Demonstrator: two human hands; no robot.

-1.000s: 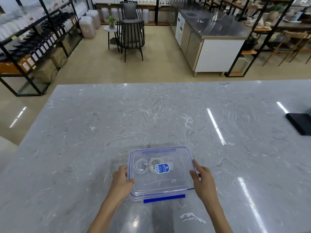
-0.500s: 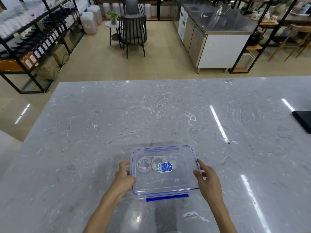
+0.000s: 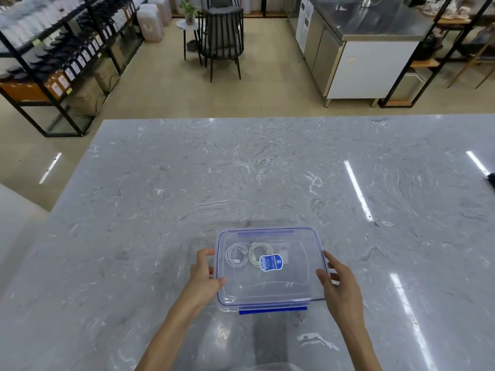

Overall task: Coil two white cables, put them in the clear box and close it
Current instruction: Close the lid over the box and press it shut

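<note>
The clear box (image 3: pixel 270 290) stands on the marble table near its front edge, with its blue-rimmed lid on top. Two coiled white cables lie side by side in its far left part, one (image 3: pixel 235 255) to the left of the other (image 3: pixel 255 250), partly under a blue label (image 3: pixel 271 262) on the lid. A blue latch (image 3: pixel 273 310) sticks out at the near side. My left hand (image 3: pixel 203 274) grips the box's left edge, thumb on the lid. My right hand (image 3: pixel 338 285) touches the right edge with its fingers fairly straight.
The grey marble table (image 3: pixel 241 183) stretches wide around the box. A black flat object (image 3: pixel 491 179) pokes in at the right edge. Beyond the table are a black chair (image 3: pixel 221 38), shelving at the left and a steel counter at the right.
Both hands have stayed at the box's sides and the box has hardly moved. The view has shifted a little, so the black object has slid towards the right edge.
</note>
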